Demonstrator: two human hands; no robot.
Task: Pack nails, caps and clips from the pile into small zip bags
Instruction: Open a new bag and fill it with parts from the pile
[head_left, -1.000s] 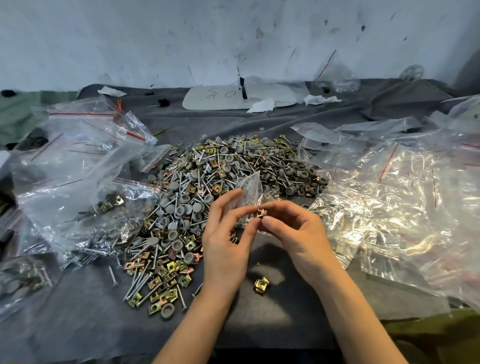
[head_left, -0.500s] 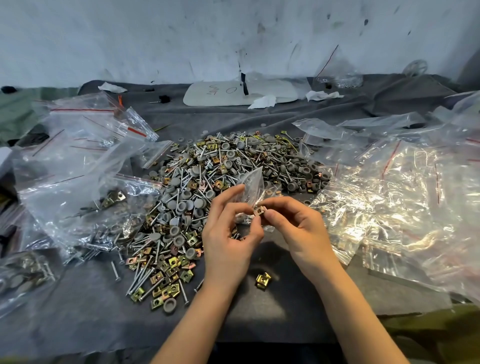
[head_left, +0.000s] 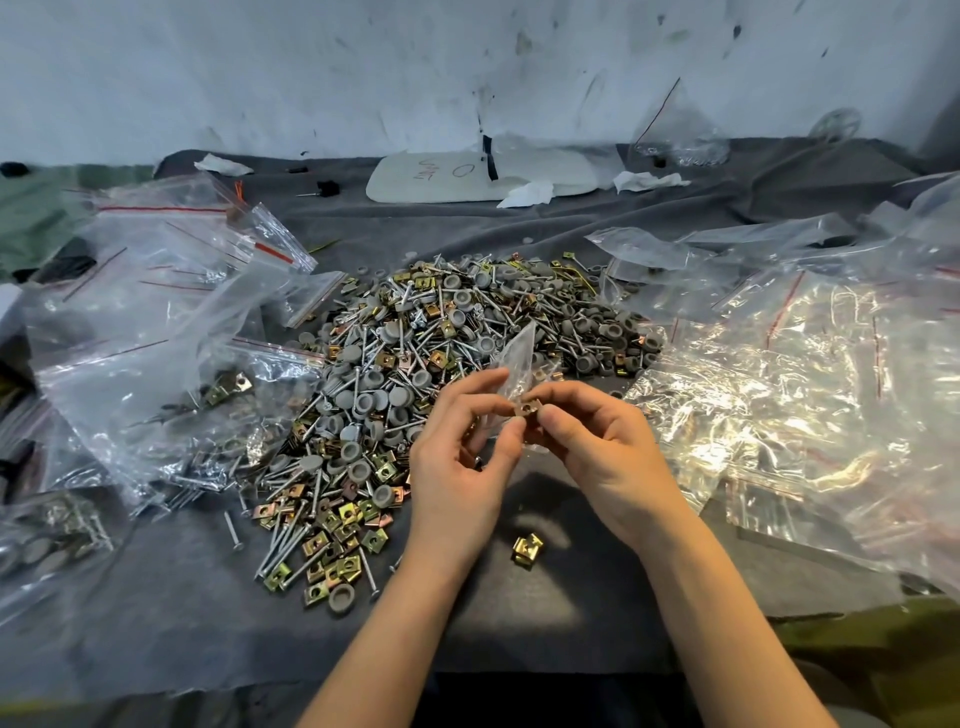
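A big pile (head_left: 447, 364) of nails, grey caps and brass clips covers the middle of the grey cloth. Just in front of it my left hand (head_left: 462, 462) pinches a small clear zip bag (head_left: 517, 358) that stands up between both hands. My right hand (head_left: 602, 447) pinches a brass clip (head_left: 527, 409) at the bag's mouth, between thumb and forefinger. One more brass clip (head_left: 527, 550) lies alone on the cloth below my hands.
Filled and empty zip bags (head_left: 156, 332) are heaped at the left. A large crumpled heap of clear bags (head_left: 810, 395) fills the right. A white board (head_left: 467, 176) and paper scraps lie at the back by the wall.
Both hands stay at the same spot in front of the pile. The right fingers have turned the clip slightly at the bag's mouth; the camera has tilted a little.
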